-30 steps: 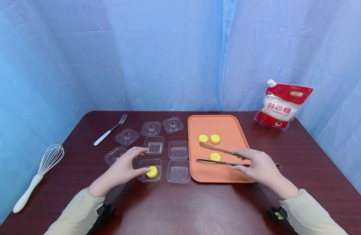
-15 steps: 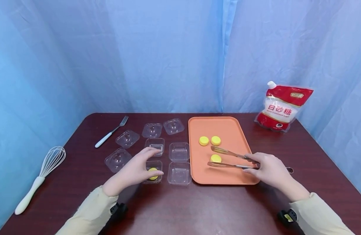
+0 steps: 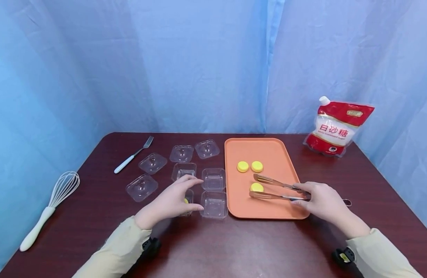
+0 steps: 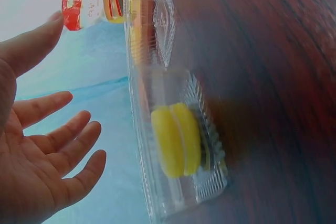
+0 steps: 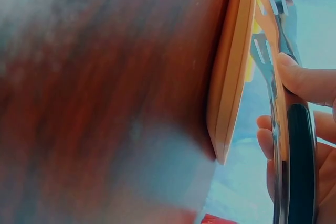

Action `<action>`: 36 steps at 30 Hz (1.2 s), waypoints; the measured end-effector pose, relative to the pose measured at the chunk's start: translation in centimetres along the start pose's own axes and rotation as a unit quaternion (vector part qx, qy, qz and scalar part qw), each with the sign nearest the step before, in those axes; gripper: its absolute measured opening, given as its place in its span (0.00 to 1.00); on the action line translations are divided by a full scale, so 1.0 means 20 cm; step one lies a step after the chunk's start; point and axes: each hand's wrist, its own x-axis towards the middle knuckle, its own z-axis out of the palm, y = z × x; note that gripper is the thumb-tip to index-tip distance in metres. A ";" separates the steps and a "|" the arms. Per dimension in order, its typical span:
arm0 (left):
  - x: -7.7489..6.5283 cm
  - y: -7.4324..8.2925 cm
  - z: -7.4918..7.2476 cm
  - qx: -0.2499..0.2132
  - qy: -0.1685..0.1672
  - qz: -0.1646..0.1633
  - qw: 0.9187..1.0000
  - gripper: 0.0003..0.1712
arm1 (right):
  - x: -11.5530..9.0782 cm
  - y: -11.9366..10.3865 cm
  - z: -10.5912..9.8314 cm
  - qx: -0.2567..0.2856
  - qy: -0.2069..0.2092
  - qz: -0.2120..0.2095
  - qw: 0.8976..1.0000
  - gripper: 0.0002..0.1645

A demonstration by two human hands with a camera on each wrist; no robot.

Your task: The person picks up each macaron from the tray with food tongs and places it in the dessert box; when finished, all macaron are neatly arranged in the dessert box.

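My right hand (image 3: 322,200) grips metal tongs (image 3: 274,181) over the orange tray (image 3: 258,146). The tongs' spread arms straddle a yellow macaron (image 3: 256,187) at the tray's near part. Two more yellow macarons, a left one (image 3: 242,166) and a right one (image 3: 257,166), sit behind it. My left hand (image 3: 173,199) holds nothing; thumb and fingers stay apart near the front clear plastic box (image 3: 214,205). In the left wrist view, another macaron (image 4: 177,140) lies in a clear box (image 4: 152,203) beside that hand. From the head, the hand mostly hides this box.
Two more clear boxes, one at left (image 3: 184,170) and one at right (image 3: 213,178), stand behind. Several clear lids (image 3: 152,163) lie farther left and back. A fork (image 3: 133,156) and a whisk (image 3: 48,212) are at left. A sugar pouch (image 3: 338,129) stands back right.
My left hand has moved right, away from the macaron in its box toward the front right box. The tongs have shifted right and back over the tray, still around the near macaron.
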 end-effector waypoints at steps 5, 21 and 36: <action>0.01 0.01 0.01 -0.009 -0.005 0.011 1.000 0.39 | 0.01 -0.01 0.00 0.012 -0.023 0.011 1.000 0.28; 0.04 0.05 0.06 -0.001 -0.026 0.009 1.000 0.41 | 0.01 -0.01 0.01 0.025 -0.043 0.019 0.999 0.25; 0.07 0.06 0.10 0.026 -0.047 0.037 0.998 0.39 | 0.01 -0.01 0.01 0.023 -0.055 0.031 0.998 0.25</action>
